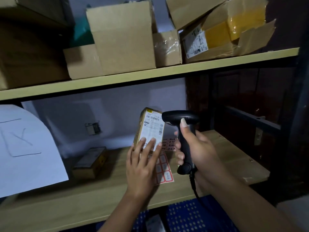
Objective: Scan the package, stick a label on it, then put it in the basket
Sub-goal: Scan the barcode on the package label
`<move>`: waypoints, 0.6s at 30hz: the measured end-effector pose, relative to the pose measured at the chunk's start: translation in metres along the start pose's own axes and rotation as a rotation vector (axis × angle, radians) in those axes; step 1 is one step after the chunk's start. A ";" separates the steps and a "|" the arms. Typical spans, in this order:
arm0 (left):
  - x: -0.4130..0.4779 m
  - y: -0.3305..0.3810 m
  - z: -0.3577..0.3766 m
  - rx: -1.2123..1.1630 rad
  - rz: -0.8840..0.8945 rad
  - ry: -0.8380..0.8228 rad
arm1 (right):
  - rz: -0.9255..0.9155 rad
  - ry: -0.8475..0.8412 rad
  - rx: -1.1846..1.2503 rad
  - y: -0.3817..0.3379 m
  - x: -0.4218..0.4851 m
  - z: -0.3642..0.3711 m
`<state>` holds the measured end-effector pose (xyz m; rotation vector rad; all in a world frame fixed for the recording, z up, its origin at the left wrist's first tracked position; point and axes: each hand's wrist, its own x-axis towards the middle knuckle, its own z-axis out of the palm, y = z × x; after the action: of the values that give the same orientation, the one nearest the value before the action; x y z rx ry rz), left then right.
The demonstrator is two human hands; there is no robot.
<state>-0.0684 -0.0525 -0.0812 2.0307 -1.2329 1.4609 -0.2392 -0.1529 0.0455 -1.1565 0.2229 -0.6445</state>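
Note:
My left hand (pixel 142 166) holds a small yellow package (pixel 150 127) upright above the lower shelf, its white shipping label with barcodes facing me. My right hand (pixel 199 151) grips a black handheld barcode scanner (pixel 181 129), whose head sits just right of the package's top and points at the label. A cable runs down from the scanner's handle. A sheet of red-bordered labels (pixel 164 168) lies on the shelf under my hands, partly hidden by them. The blue perforated basket (pixel 192 215) shows below the shelf's front edge.
Another small yellow package (pixel 91 163) lies on the lower wooden shelf (pixel 83 203) to the left. A large white sheet (pixel 28 148) hangs at the left. The upper shelf (pixel 150 76) carries several cardboard boxes. A dark metal rack frame stands to the right.

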 end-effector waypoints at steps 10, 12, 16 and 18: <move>-0.013 -0.015 -0.006 0.032 0.027 -0.009 | -0.010 0.006 -0.046 0.007 0.006 0.017; -0.014 -0.016 -0.007 0.045 0.027 -0.020 | -0.010 0.012 -0.077 0.008 0.006 0.019; -0.016 -0.017 -0.011 0.049 0.042 -0.029 | -0.011 0.012 -0.133 0.010 0.005 0.022; -0.017 -0.018 -0.011 0.047 0.046 -0.019 | -0.013 0.013 -0.146 0.012 0.005 0.022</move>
<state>-0.0618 -0.0270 -0.0884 2.0640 -1.2721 1.5077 -0.2200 -0.1355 0.0447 -1.2946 0.2774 -0.6553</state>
